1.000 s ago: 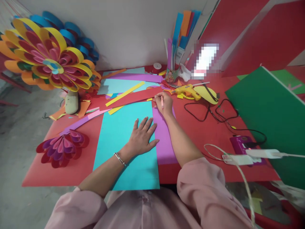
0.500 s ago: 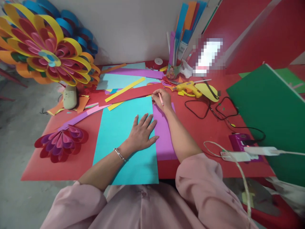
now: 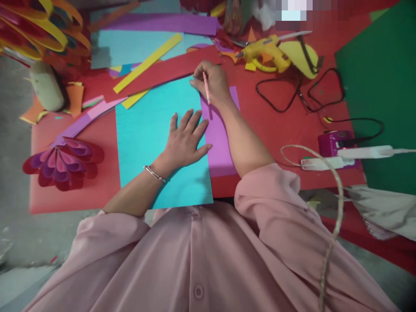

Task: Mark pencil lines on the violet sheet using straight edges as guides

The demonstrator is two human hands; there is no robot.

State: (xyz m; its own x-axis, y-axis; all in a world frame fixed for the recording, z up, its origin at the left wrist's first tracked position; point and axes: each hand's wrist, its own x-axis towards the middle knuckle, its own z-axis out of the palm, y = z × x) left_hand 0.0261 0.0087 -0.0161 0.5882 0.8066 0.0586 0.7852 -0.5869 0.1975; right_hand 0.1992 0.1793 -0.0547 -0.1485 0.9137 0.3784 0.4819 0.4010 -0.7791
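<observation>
My left hand [image 3: 186, 138] lies flat with fingers spread on a turquoise paper sheet [image 3: 143, 147]; its thumb reaches past the sheet's right edge. Under that edge a purple paper sheet [image 3: 222, 151] sticks out to the right. At the turquoise sheet's top right corner, my right hand [image 3: 212, 82] is closed on a slim pink pencil [image 3: 206, 89], whose back end points toward me. The fingers hide its tip. Just behind the corner lies a long red paper strip [image 3: 169, 71], with a yellow strip [image 3: 149, 63] beside it.
A yellow glue gun [image 3: 266, 56] lies on the red table [image 3: 260, 134] at back right, near a looped black cable [image 3: 279, 108]. A power strip [image 3: 325, 162] is at the right. A paper-loop flower [image 3: 63, 164] sits at the left, below a stapler-like beige object [image 3: 47, 86].
My view has tilted down, so the table sits higher in the picture. My left hand stays flat on the turquoise sheet. My right hand still holds the pencil at its top right corner.
</observation>
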